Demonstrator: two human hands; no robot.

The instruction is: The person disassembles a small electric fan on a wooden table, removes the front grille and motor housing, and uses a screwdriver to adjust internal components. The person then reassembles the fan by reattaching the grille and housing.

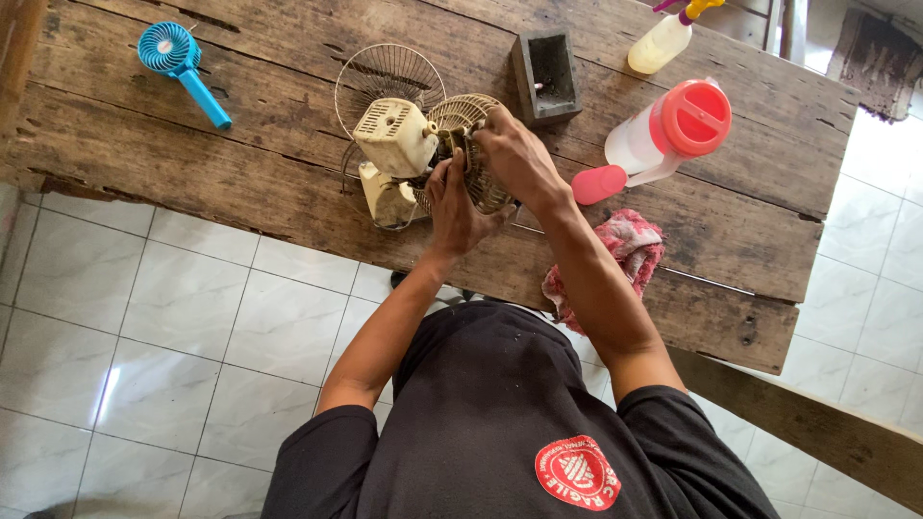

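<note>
An old cream-coloured electric fan point(394, 139) lies on the worn wooden table point(240, 163), its motor housing toward me. My left hand point(454, 207) grips the near side of the rear wire grille point(481, 187). My right hand point(511, 154) holds the same grille from above, fingers closed at the hub by the motor. A detached round wire guard point(385, 72) leans behind the fan body.
A small blue handheld fan point(178, 62) lies at the table's far left. A dark rectangular box point(548, 77) stands behind the fan. A white jug with a red lid point(668, 130), a yellowish spray bottle point(663, 40) and a red patterned rag point(615, 255) are at the right. White floor tiles lie below.
</note>
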